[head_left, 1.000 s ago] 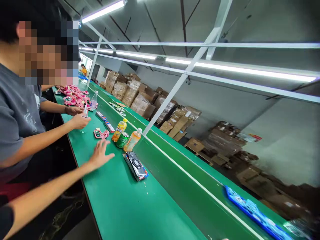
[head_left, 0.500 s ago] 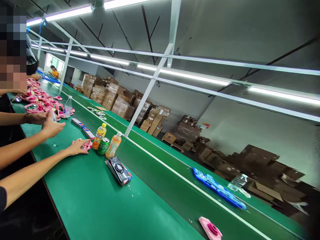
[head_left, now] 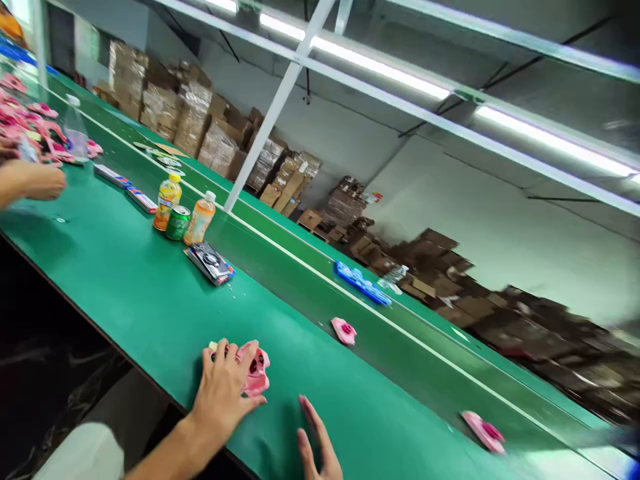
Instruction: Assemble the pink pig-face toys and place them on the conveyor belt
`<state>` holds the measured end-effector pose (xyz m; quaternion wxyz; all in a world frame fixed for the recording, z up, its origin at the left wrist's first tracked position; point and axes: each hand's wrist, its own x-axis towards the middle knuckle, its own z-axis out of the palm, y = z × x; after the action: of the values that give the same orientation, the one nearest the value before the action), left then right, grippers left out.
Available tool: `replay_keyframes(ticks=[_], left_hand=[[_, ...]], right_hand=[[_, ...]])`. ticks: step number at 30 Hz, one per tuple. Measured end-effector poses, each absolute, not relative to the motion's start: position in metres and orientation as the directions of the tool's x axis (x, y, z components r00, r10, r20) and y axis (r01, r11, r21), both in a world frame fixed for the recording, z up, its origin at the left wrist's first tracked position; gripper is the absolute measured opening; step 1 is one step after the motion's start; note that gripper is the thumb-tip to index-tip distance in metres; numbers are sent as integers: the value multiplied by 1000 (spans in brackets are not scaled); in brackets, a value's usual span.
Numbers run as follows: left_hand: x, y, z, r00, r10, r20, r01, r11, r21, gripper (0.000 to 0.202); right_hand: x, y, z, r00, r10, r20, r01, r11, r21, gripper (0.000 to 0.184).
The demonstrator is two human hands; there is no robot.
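My left hand (head_left: pixel 220 393) is over the green tabletop near its front edge. Its fingers are curled down over a pink plastic part (head_left: pixel 257 375), which has a wavy outline and small dark details inside; the palm side of the grip is hidden. To its right, at the bottom of the view, my right hand (head_left: pixel 319 443) hangs above the table with thumb and fingers apart and nothing between them. Two pink pieces with round magenta centres, one nearer the middle (head_left: pixel 344 331) and one farther right (head_left: pixel 484 431), lie on the green belt.
A black item on flat boxes (head_left: pixel 210 262), a yellow-capped bottle (head_left: pixel 167 201), a green can (head_left: pixel 178 223) and an orange drink bottle (head_left: pixel 200 218) stand ahead to the left. Another person's hand (head_left: pixel 35 179) works beside a pink heap (head_left: pixel 30 127). A blue tray (head_left: pixel 363 283) lies across the belt.
The view has swung right and down. My left hand has come back from beside the bottles to the near table with the pink part. My right hand has entered at the bottom.
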<state>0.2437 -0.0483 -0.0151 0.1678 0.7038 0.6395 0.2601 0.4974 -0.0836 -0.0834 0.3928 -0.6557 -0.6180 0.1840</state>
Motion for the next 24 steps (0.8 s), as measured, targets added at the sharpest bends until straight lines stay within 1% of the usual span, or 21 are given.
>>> replay_keyframes(ticks=[1,3,5,7,8,10,11,13,15,17,19,22,24], left_hand=[[267,-56,-19,67,987,146,810,-139,569,82],[303,-72,-28,113,981,158,800,-184,571,79],[320,-87,-38,155,968,197,778,-243,579,83],[318,-98,-47,200,946,256,732,-317,603,84],[310,-100,-50,216,934,284,699,-351,623,80],[284,-91,-52,231,919,319,624,-392,676,60],[268,-79,-51,219,923,315,597,-382,705,52],[238,-46,-46,247,928,280,568,-372,734,47],[217,-6,-38,394,897,202,576,-412,706,42],[209,26,-31,596,799,79,557,-482,676,42],[211,43,-25,700,714,11,532,-531,659,40],[221,44,-25,710,703,40,516,-558,650,35],[227,38,-30,697,711,86,508,-575,641,33]], right_hand=[[491,-87,-80,148,965,216,588,90,-804,64],[479,-91,-69,139,979,152,494,64,-867,68],[470,-93,-58,173,979,108,471,14,-882,65],[467,-93,-49,203,974,98,474,-11,-880,60],[466,-93,-47,211,972,100,477,-13,-879,59],[467,-93,-46,220,970,100,480,-18,-877,58],[468,-93,-47,225,970,96,481,-25,-876,58],[468,-93,-49,251,964,91,476,-41,-878,59],[467,-93,-51,288,953,99,459,-47,-887,63],[466,-92,-52,319,941,115,449,-44,-892,66],[464,-92,-51,334,933,131,459,-40,-888,65],[461,-94,-50,345,922,177,481,-11,-877,59],[457,-99,-52,367,889,273,519,48,-853,50]])
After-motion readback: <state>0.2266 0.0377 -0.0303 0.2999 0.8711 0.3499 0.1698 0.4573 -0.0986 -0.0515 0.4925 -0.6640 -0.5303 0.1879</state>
